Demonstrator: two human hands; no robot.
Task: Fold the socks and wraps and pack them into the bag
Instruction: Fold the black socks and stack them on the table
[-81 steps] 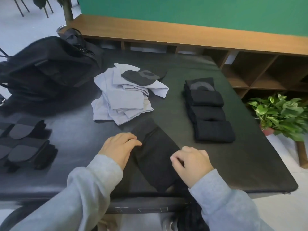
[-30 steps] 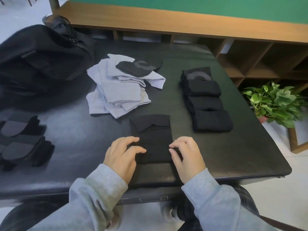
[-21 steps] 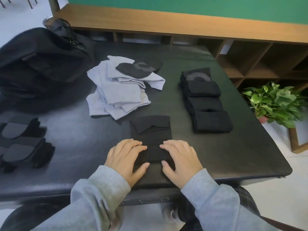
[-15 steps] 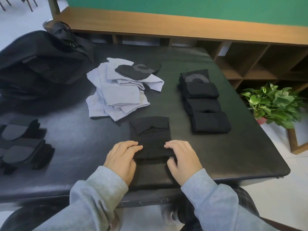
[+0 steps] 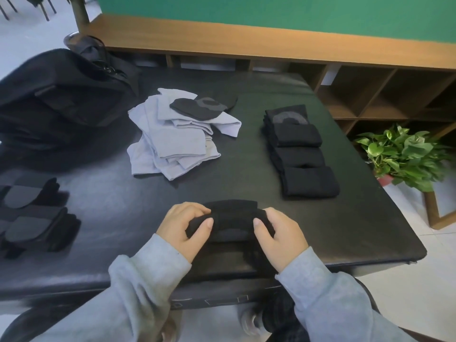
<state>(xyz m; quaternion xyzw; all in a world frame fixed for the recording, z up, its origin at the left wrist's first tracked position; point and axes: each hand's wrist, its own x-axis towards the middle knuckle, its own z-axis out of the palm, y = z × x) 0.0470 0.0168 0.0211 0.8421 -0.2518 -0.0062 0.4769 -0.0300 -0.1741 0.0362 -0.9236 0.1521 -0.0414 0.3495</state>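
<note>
Folding continues: both hands, left grip (image 5: 188, 224) and right grip (image 5: 277, 233), grasp one black sock (image 5: 233, 222); four folded (image 5: 299, 154), grey pile (image 5: 177, 141) unfolded, bag (image 5: 56, 95) unpacked.

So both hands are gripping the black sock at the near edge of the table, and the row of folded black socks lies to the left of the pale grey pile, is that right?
Not quite: the head view shows the row of folded black socks to the right of the pale grey pile, not the left. The left hand and right hand do grip the black sock near the table edge.
</note>
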